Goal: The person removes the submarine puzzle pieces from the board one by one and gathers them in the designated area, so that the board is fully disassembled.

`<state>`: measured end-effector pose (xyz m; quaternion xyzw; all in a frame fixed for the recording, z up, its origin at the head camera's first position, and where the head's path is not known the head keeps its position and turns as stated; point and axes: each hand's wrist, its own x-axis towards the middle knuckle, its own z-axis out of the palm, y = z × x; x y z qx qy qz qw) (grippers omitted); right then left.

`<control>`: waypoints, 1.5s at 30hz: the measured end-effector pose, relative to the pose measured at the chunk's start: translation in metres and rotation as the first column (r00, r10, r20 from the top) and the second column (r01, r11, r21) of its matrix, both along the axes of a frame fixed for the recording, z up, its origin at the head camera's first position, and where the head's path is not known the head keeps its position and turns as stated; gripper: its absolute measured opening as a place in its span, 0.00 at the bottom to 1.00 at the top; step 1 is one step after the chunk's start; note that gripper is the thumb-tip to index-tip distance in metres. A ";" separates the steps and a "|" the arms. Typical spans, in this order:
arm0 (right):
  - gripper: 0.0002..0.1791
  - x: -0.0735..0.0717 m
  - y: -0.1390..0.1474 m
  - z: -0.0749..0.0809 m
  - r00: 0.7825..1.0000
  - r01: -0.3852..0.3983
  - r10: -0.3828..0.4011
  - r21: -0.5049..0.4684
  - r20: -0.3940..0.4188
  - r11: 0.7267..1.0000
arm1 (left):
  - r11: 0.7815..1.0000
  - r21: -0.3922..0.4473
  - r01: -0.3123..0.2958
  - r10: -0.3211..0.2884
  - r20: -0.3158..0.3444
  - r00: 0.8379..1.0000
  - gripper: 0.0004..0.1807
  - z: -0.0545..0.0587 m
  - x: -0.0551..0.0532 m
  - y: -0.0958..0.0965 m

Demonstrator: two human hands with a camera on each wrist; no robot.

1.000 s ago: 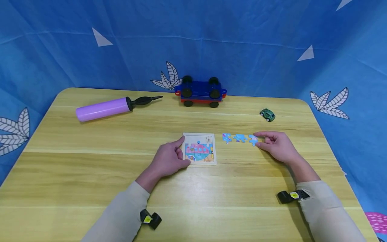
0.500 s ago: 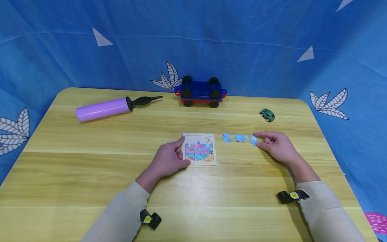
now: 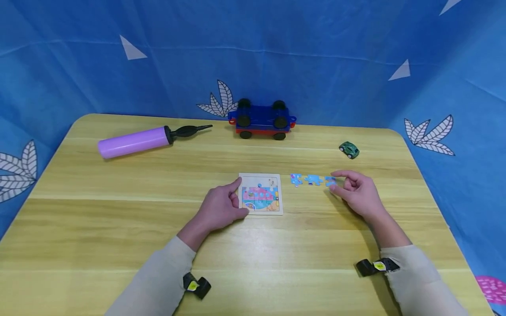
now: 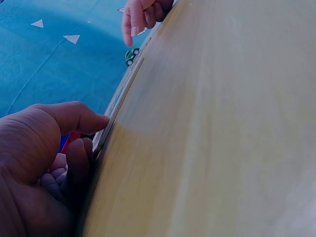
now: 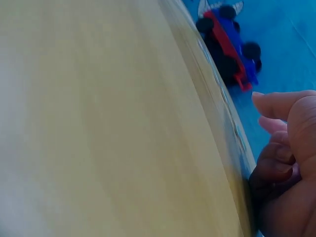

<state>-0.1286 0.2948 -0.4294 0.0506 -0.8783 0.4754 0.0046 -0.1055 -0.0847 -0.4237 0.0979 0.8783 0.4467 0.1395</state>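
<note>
At the table's middle lies a small jigsaw puzzle board (image 3: 261, 212) with a pale frame, partly filled with pink and blue pieces. My left hand (image 3: 221, 206) holds its left side between thumb and forefinger. To the right of the board, three loose blue puzzle pieces lie in a row: a left piece (image 3: 295, 179), a middle piece (image 3: 313, 179) and a right piece (image 3: 330, 181). Over the right piece is my right hand (image 3: 359, 193), partly covering it, thumb and forefinger apart. In the right wrist view its thumb (image 5: 276, 104) is raised off the table.
A purple hand pump (image 3: 134, 142) with a black nozzle lies at the back left. Upside down at the back edge is a blue and red toy wagon (image 3: 262, 118). A small green toy car (image 3: 349, 150) stands behind the right hand. Blue patterned cloth (image 3: 316, 52) hangs behind the table.
My right hand has shifted a little left over the right puzzle piece, its thumb now covering the piece's lower part. The left hand and the board have stayed in place.
</note>
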 end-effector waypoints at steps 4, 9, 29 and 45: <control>0.18 0.006 -0.016 0.001 0.999 -0.032 0.029 -0.080 -0.033 0.996 | 1.000 -0.011 -0.007 0.007 -0.006 1.000 0.47 0.000 0.000 0.000; 0.16 0.011 -0.036 0.004 0.996 -0.073 0.067 -0.113 -0.051 0.991 | 1.000 -0.009 -0.009 0.009 -0.025 1.000 0.44 0.000 0.000 0.000; 0.19 0.016 -0.107 0.000 0.968 -0.253 0.249 -0.184 -0.041 0.950 | 1.000 -0.009 -0.024 0.024 -0.025 0.999 0.44 -0.003 0.000 0.001; 0.19 0.009 -0.161 0.005 0.940 -0.334 0.342 -0.191 0.012 0.923 | 0.999 -0.025 -0.024 0.024 -0.020 1.000 0.44 -0.001 0.000 0.001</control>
